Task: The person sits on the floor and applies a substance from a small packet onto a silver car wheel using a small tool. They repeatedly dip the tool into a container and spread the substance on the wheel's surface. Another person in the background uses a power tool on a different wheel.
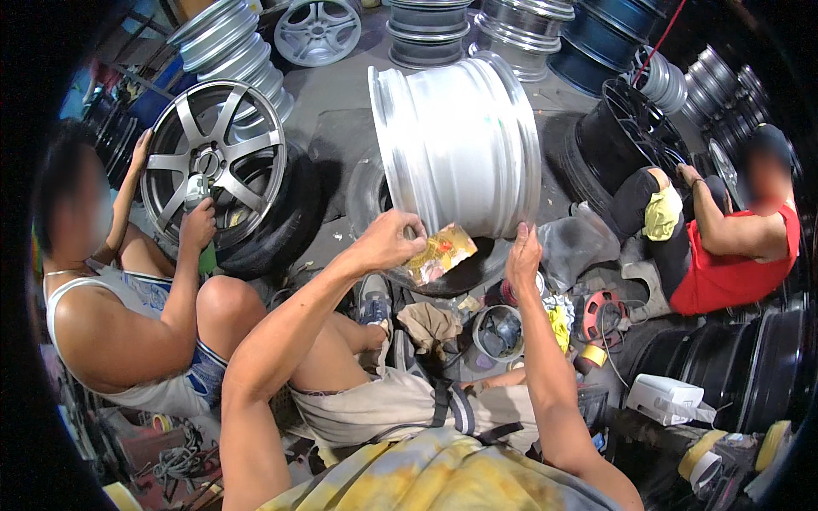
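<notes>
In front of me a wide silver wheel rim (439, 140) stands on a black tyre (362, 200) lying on the floor. My left hand (390, 242) is closed, its fingers curled beside the rim's lower left side. It holds a crumpled gold piece of printed sheet (443, 254); its exact kind is unclear. Close to the rim's lower right edge, my right hand (523, 255) is upright with the thumb against the lip. Its fingers wrap behind that edge and are partly hidden.
A co-worker on the left works a tool (197, 192) against a spoked grey wheel (213, 160). On the right, another person sits at a black wheel (626, 128). A bucket (498, 332), a red cable reel (603, 317) and a white box (666, 399) lie near my right arm.
</notes>
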